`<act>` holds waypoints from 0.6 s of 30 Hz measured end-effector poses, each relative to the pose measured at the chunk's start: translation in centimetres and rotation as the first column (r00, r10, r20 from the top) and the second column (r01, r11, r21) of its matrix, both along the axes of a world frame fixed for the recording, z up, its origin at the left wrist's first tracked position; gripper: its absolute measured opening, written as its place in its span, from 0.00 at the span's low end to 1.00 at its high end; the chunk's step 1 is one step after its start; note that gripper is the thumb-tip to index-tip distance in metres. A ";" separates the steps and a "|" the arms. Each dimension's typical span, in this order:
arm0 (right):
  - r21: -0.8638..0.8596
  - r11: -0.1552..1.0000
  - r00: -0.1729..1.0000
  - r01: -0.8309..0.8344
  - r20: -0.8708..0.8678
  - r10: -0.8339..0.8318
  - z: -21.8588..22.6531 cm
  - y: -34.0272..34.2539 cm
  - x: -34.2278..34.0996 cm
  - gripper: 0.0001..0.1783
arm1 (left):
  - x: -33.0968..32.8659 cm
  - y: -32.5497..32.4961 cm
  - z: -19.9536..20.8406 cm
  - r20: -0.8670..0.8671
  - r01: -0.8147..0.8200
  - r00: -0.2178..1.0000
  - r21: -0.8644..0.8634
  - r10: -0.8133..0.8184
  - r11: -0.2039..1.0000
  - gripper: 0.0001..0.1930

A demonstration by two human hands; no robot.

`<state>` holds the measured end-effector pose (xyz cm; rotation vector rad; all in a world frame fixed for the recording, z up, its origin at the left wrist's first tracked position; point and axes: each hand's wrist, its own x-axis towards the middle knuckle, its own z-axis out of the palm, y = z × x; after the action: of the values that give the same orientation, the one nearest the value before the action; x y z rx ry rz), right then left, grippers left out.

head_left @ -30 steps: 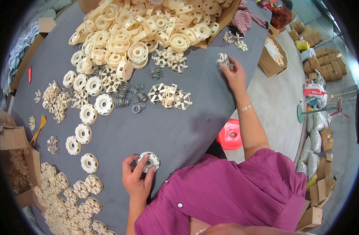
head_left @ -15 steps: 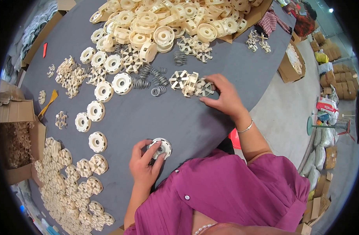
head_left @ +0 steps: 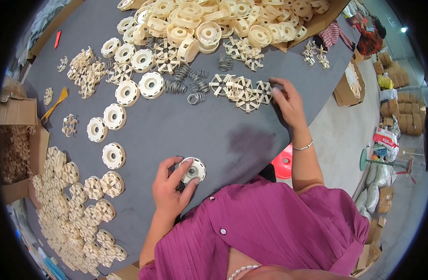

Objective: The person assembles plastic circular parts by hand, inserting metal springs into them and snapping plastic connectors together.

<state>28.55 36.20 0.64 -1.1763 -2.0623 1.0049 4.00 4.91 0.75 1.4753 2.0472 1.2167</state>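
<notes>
My left hand (head_left: pixel 171 189) grips a round white plastic wheel-like part (head_left: pixel 195 169) by its left edge, near the front of the table, with fingers on top and thumb at the lower rim. Something dark, perhaps a coil spring, shows partly under those fingers. Farther off to the right, my right hand (head_left: pixel 288 102) is beside a cluster of cream spoked pieces (head_left: pixel 245 95). Its fingertips are at the rightmost spoked piece (head_left: pixel 263 92), with thumb and index finger apart and nothing visible held between them.
Coil springs (head_left: pixel 191 81) lie left of the cluster. White wheel parts (head_left: pixel 115 116) form a loose line at left. A large heap of cream rings (head_left: pixel 209 32) sits at the back, and many spoked parts (head_left: pixel 71 219) crowd the lower left. A red stool (head_left: pixel 284 163) stands beyond the right edge.
The spoked cluster is more spread out, and my right hand has shifted to its right side. The left hand keeps hold of the wheel part. The whole view has shifted slightly.
</notes>
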 end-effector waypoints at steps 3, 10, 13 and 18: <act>0.101 0.980 0.971 -0.170 0.187 0.149 1.0 0.1 -0.3 0.34 | -0.2 -0.3 -0.4 0.001 0.014 1.000 0.005 -0.014 1.000 0.23; 0.013 0.997 0.992 0.081 -0.095 -0.079 0.4 1.6 1.4 0.38 | 0.0 -0.4 0.0 0.076 0.005 0.997 -0.050 -0.001 0.999 0.29; 0.022 0.998 0.944 0.061 -0.325 -0.051 1.2 -0.6 0.4 0.37 | -0.1 -0.4 0.5 0.078 -0.016 0.997 -0.073 0.021 0.997 0.31; 0.206 0.827 0.852 -0.522 0.088 0.516 3.1 -8.0 -4.1 0.36 | 0.3 -0.7 -0.1 0.063 -0.040 0.997 -0.106 0.047 0.994 0.28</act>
<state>24.47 28.17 3.78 -0.5150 -2.5110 0.9526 4.25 4.26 0.64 1.3326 2.0757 1.1401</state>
